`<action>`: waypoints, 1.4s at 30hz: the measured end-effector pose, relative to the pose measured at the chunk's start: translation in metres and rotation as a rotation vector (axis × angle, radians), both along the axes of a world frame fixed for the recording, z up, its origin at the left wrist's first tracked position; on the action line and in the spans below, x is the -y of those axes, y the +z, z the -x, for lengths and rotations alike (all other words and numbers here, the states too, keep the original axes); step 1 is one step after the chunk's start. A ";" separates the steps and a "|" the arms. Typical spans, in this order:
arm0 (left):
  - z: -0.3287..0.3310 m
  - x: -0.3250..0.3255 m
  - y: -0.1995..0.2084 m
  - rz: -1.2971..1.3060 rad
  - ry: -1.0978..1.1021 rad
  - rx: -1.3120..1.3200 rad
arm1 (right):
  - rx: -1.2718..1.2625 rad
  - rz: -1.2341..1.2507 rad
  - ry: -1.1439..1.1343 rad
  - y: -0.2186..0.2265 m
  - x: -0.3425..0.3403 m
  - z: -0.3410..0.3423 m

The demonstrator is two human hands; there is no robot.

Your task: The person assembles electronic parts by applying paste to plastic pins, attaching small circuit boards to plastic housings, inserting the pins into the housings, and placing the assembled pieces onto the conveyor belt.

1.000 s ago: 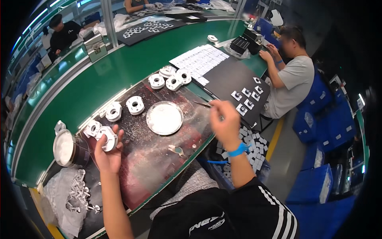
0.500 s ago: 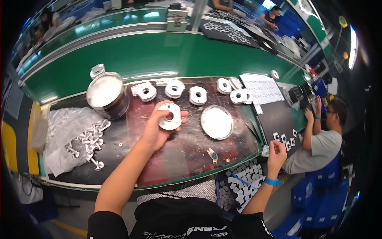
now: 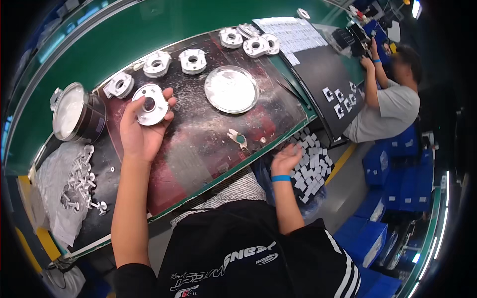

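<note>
Your left hand [image 3: 140, 133] cradles a white round flanged part [image 3: 149, 105] (central hole facing up), lying flat on the fingers above the dark red mat. Your right hand [image 3: 285, 160] reaches into the bin of small white square pieces [image 3: 312, 166] below the bench edge.

A round white disc-shaped part with a centre hole [image 3: 149, 105] is being held up in the left hand [image 3: 140, 130] over the dark red work mat [image 3: 208, 144] — fingers curled round its rim. The right hand [image 3: 286, 160] is being lowered, fingers loosely bent, into a bin of small white square pieces [image 3: 314, 166] below the bench edge.
</note>
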State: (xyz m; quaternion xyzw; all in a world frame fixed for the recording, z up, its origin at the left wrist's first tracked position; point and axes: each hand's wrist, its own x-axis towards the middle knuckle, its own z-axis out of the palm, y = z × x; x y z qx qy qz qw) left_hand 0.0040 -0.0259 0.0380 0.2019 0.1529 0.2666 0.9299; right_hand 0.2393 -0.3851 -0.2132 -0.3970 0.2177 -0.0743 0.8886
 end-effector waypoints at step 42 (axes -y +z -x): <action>-0.011 0.018 -0.025 -0.438 -0.114 -0.111 | 0.563 0.925 0.234 0.153 0.106 0.017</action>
